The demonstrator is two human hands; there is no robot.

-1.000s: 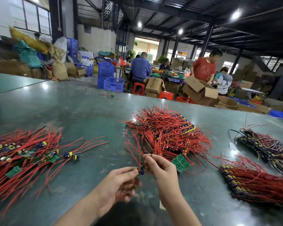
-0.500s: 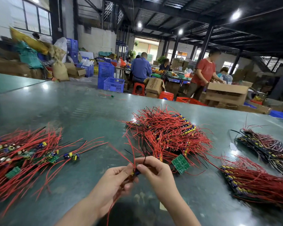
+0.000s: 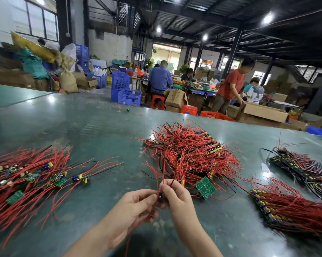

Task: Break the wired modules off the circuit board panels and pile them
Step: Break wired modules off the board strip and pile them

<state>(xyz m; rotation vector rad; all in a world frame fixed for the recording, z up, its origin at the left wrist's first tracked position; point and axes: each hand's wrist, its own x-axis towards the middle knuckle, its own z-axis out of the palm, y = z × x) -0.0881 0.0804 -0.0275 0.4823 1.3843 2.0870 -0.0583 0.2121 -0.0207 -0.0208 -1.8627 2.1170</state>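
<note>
**Both hands pinching one small wired module over the tabletop**

Glossy green tabletop (image 3: 93, 130) is filling the foreground of a warehouse, with people working among cardboard boxes and blue crates at 12 o'clock. At 6 o'clock the left hand (image 3: 132, 210) and the right hand (image 3: 177, 196) are meeting, fingertips almost touching. The left fingers (image 3: 147, 198) are curling in narrowly, thumb and forefinger closing on a small dark module (image 3: 159, 198); the right fingers (image 3: 165, 188) are pinching the same piece from the other side. Red wires are rising from the module between the two hands, and one red strand is trailing down below the left palm. Most of the module is hidden by the fingers, so its shape is unclear.

At 1 o'clock from the hands a tangled heap of red-wired panels (image 3: 190, 154) is lying, a bare green board (image 3: 205, 187) at its near edge. At 9 o'clock the pile of separated modules (image 3: 26, 175) is spreading out, red leads fanned, with blue and yellow parts showing. At 3 o'clock two more bundles (image 3: 293, 208) are resting near the tabletop's right edge.
</note>
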